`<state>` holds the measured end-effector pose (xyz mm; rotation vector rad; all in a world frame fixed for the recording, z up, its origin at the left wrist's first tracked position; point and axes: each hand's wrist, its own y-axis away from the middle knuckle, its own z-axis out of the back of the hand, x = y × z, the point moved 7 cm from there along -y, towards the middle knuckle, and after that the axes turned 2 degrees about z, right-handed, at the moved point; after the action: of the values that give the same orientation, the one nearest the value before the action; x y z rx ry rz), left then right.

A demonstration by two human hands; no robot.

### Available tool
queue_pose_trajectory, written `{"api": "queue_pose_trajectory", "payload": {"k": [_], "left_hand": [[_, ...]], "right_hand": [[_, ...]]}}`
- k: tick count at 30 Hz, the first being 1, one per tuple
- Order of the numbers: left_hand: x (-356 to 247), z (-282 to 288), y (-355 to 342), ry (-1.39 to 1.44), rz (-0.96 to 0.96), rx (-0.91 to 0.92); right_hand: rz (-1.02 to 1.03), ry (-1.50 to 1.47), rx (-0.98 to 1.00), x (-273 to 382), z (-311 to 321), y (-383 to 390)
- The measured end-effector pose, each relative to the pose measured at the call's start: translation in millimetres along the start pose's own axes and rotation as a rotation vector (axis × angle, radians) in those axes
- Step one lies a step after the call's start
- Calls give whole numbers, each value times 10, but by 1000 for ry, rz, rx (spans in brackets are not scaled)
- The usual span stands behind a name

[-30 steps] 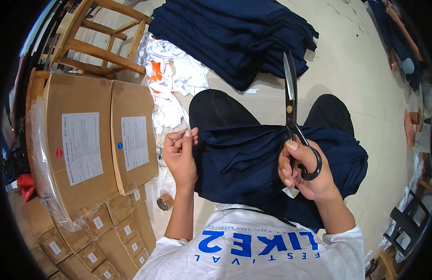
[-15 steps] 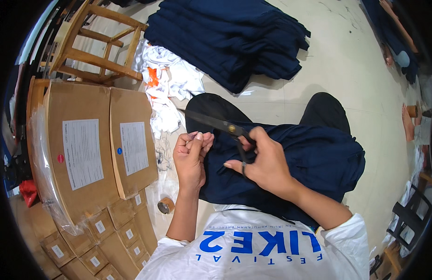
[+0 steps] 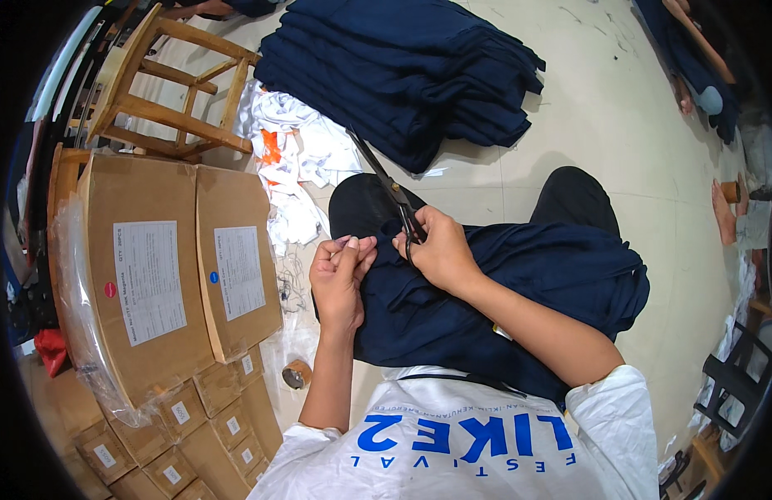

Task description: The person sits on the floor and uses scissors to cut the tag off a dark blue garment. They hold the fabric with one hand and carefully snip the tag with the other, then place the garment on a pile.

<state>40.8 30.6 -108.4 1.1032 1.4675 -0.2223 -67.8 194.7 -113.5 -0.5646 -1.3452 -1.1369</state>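
Note:
A pair of black-handled scissors (image 3: 392, 185) is in my right hand (image 3: 443, 254), its fingers wrapped in the handle loops. The long blades point away and a little to the left, over my left knee and toward a pile of navy cloth. My left hand (image 3: 338, 275) is closed in a pinch just left of the scissors' handles. Something tiny and dark shows at its fingertips, too small to name. Across my lap lies a navy garment (image 3: 553, 275), bunched up; its edge reaches close to both hands.
Ahead on the floor lies a large stack of navy cloth (image 3: 394, 75). White fabric scraps (image 3: 298, 150) are heaped beside a wooden stool (image 3: 182, 92). Cardboard boxes (image 3: 144, 275) stand at left, near a tape roll (image 3: 297, 373). Another person's foot (image 3: 724, 212) shows at right.
My right hand has drawn in toward my left hand, and the scissors have swung from pointing left to pointing away from me. The left hand keeps its pinch in nearly the same place.

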Motion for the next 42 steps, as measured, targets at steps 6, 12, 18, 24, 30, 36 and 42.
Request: {"api": "queue_pose_trajectory", "payload": {"k": [6,12,18,24,30,36,42], "left_hand": [[42,-41,-62,38,56,-26],[47,10,-83,44,62,-18],[16,-15,-61,60,67,-17],[7,-14,-51,50,51,-11],[5,-20,-41,54,44,-5],[8,67,-27,81,23,-20],[-423,1393,-155,-408,-332,-380]], "right_hand": [[-124,-207,65,182,158,267],[-648,-724,517,311,216,1016],[-837,-706,647,176,180,1395],[-822,-697,631,150,99,1339],[-810,-652,616,112,67,1279],[-789,-683,584,135,123,1275],[-621,-854,328,360,637,1121]]}}
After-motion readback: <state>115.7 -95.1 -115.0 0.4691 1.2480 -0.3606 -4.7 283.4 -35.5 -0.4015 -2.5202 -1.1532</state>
